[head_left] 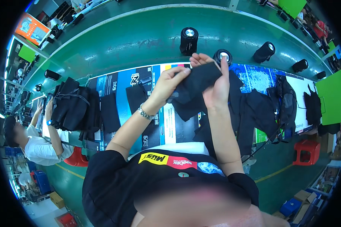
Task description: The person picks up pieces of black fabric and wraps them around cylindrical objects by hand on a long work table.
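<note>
A black cloth piece (pixel 201 78) is held up over the bench between my two hands. My left hand (pixel 169 81), with a metal watch at the wrist, is closed and pinches the cloth's left edge between thumb and fingers. Across the palm of my right hand (pixel 218 92) lies the other end; its thumb points up beside the cloth and its fingers curl behind the top edge, partly hidden. Below my hands, more black cloth pieces (pixel 189 109) rest on the printed bench covering (pixel 117 81).
Stacked black cloth (pixel 70 106) lies left, with further black pieces (pixel 259 109) right. Black cylindrical speakers (pixel 188 39) stand on the green conveyor (pixel 147 41) beyond the bench. A co-worker (pixel 41 142) sits at far left. Red stools (pixel 306 152) stand on the floor.
</note>
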The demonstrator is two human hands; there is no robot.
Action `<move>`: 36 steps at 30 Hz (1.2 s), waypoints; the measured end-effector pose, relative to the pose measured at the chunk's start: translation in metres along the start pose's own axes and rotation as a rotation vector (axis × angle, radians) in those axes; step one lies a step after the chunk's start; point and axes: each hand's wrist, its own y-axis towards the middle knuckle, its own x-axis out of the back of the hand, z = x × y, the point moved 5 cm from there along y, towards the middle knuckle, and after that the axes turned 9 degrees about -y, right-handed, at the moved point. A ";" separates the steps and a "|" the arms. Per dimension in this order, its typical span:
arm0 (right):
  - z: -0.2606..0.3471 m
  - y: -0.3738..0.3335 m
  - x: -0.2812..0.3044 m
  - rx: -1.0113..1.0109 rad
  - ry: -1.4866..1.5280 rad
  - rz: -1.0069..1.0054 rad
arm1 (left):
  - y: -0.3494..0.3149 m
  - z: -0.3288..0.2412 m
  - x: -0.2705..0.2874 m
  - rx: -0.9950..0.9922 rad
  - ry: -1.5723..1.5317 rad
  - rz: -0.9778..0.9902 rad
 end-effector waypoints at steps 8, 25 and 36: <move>-0.051 -0.054 0.027 -0.150 0.000 0.121 | -0.029 -0.005 0.000 -0.627 0.584 -0.236; 0.003 -0.061 0.077 0.170 -0.246 -0.060 | -0.014 0.019 -0.027 -0.074 -0.396 0.085; 0.081 0.022 0.091 0.565 -0.837 -0.302 | 0.073 0.010 -0.058 -0.335 -0.054 0.064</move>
